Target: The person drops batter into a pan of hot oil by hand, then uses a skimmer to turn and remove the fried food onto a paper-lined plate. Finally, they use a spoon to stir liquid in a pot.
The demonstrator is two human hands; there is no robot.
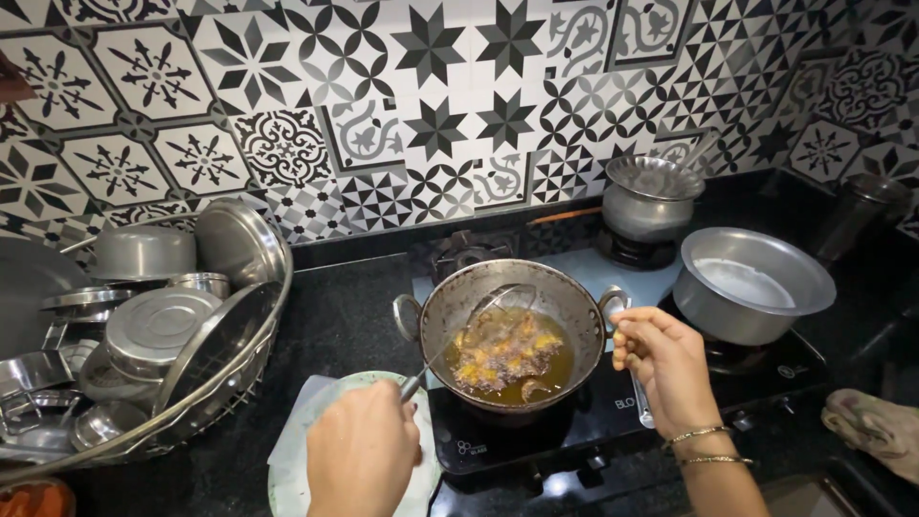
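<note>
Centre of frame: a steel wok (479,306) of oil and golden frying pieces (503,356) on the black glass stove (613,402). The left hand (362,450), lower centre, grips a wire skimmer (498,304) dipped in the wok. The right hand (662,356) clasps the wok's right handle (613,302). A paper-lined plate (306,421) lies lower left.

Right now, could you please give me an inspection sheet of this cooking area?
Surface: black counter with a glass-top gas stove.
Job's things: two-handled metal wok of oil with frying pieces; skimmer in it; paper-lined plate beside it.
Clutter: rack of steel dishes; empty pan; lidded pot; cloth.
Grippers: left hand grips the skimmer handle; right hand by the wok's right handle, contact unclear.
Cables: nothing seen.
Surroundings: patterned black-and-white tile wall.
</note>
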